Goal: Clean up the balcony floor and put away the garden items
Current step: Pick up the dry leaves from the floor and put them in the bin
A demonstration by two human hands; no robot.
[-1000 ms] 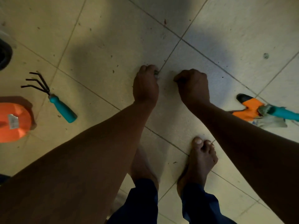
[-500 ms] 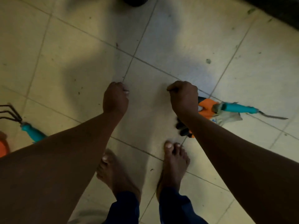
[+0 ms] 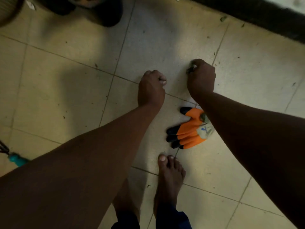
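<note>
lying at the far left edge, well to the left of the left hand, is a teal plastic tool handle (image 3: pixel 17 159) with dark metal prongs (image 3: pixel 3 148) running out of view. the pale square-tiled balcony floor (image 3: pixel 69 90) is scattered with small dark specks of debris (image 3: pixel 96 65). the left hand (image 3: pixel 151 90) hovers low over the floor, its grip curled into a loose fist with the fingertips (image 3: pixel 162 80) pressed together; whether anything is pinched there cannot be told. just behind and to the right of that grip, and partly under the right forearm, an orange fabric garden glove with black fingertips and a grey cuff (image 3: pixel 189 129) lies flat on the tiles, near a bare foot (image 3: pixel 170 176). the right hand (image 3: pixel 202 78) is also down at the floor, its grip closed around a small dark scrap (image 3: pixel 191 68) held at the fingertips. beyond both hands, along the top right, runs a dark wall base (image 3: pixel 264 15).
</note>
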